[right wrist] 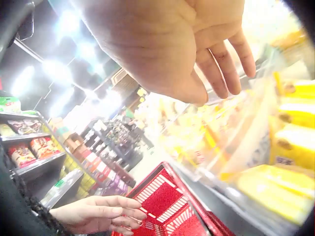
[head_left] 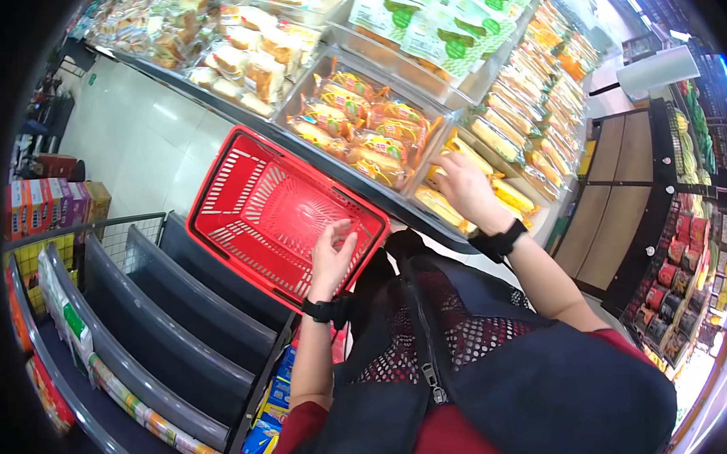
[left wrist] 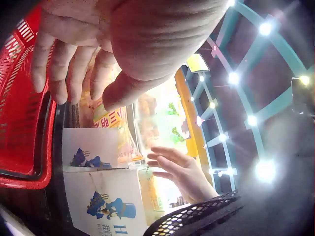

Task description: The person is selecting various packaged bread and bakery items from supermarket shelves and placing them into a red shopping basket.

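A red plastic shopping basket with slotted walls sits against the front edge of the bakery display. Over its near right corner hovers my left hand, fingers loosely bent and holding nothing. My right hand is above the display's right compartment, close over yellow-wrapped breads; its fingers hang relaxed with nothing between them in the right wrist view. To the left of this hand, a clear bin holds wrapped sandwich breads in orange and red printed film. In the right wrist view, yellow packs lie below and right of the fingers.
Grey tiered shelves stand behind the basket on the left. Green-and-white packs and long wrapped rolls fill the far display. White cards with blue drawings line the display front. Brown panels stand at the right.
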Available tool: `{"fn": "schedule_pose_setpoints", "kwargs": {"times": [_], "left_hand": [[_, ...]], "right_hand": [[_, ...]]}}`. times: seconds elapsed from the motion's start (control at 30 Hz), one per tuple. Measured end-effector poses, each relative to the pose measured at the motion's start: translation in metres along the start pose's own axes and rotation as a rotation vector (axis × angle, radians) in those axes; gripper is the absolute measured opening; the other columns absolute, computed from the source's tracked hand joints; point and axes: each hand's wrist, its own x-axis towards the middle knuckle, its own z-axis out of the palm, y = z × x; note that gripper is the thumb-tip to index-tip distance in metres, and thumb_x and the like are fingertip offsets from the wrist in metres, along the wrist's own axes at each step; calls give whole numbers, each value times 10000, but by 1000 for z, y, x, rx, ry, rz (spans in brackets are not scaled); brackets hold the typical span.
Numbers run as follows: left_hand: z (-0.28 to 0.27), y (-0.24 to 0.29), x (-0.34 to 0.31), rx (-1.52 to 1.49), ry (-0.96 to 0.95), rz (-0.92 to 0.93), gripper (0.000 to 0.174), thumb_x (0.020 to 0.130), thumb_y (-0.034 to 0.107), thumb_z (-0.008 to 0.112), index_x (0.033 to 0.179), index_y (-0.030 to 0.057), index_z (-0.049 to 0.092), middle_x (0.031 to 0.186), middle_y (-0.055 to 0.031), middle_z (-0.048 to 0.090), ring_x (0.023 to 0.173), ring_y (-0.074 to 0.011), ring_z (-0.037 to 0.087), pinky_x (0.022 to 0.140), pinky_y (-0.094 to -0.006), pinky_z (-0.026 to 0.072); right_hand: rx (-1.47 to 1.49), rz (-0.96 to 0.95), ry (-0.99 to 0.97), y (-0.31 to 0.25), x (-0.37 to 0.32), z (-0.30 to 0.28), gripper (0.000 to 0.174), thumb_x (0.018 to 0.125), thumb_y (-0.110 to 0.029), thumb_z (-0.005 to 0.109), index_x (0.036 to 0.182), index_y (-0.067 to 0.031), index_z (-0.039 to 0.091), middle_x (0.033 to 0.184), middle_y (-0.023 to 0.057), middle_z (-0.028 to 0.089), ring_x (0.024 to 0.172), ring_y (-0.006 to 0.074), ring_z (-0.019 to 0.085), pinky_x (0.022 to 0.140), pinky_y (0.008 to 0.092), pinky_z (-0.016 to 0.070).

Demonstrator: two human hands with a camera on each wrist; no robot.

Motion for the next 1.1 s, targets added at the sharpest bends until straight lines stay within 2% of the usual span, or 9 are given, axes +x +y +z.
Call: {"fn": "schedule_pose_setpoints", "kwargs": {"times": [0.13,0.3,0.47,0.53,0.57,0.73,0.8,0.93,1.1], "left_hand": [[8,10,12,47,-28,55,296,858,90,633,1138,15,574,1074,-114,647,908,-175,643,808,-309,511],[30,63,-6,4,-48,71,279,869,98,621,1130,12,571,1035,-114,656,904,-160,644,801,-297,517],[57,63,-31,49,-29,91,274,865,95,625,1120,9,576,1029,-107,660,873,-152,644,771,-286,518],[87,76,-53,53,-80,-40,276,861,92,625,1121,11,580,1028,-100,661,877,-150,641,780,-281,510],[98,65,-61,35,-70,62,280,858,88,626,1125,14,581,1020,-86,660,893,-145,636,793,-281,502],[121,86,-75,122,-61,46,299,879,84,620,1163,15,556,1080,-98,650,966,-168,640,841,-291,506],[128,84,-88,157,-44,63,297,879,87,620,1161,16,556,1084,-94,651,966,-169,642,844,-292,506],[131,85,-117,189,-8,-22,300,881,91,622,1163,16,552,1088,-96,650,977,-167,638,854,-294,502],[116,77,-137,8,-3,-45,321,889,95,619,1192,26,536,1119,-93,631,1017,-157,605,899,-295,475]], "right_hand": [[-122,150,51,49,-64,-26,169,761,-72,660,924,-39,629,858,134,598,852,309,554,763,392,464],[-176,271,-194,78,-131,-52,336,704,-160,742,993,-38,621,912,124,589,921,303,542,815,397,452],[-127,149,-264,75,-146,-32,527,653,-189,777,1116,-46,570,1005,116,564,966,296,540,851,384,456],[-153,119,-332,85,-159,-29,539,614,-196,798,1075,-43,564,977,115,570,976,292,543,834,386,465],[-210,34,-317,84,-158,-25,512,582,-201,813,998,-52,554,950,113,580,966,278,556,795,390,480],[-262,-75,-371,98,-146,-24,471,579,-225,813,930,-67,542,900,107,605,906,265,594,735,398,498],[-273,44,-529,97,-152,-20,448,602,-252,794,927,-72,544,865,114,629,861,284,624,708,408,510],[-248,-77,-479,108,-159,-23,403,642,-257,753,935,-70,548,843,124,643,819,308,639,697,421,519],[-52,38,-315,101,-163,-66,364,695,-248,716,974,-61,573,839,149,634,835,323,624,713,424,506]]}}
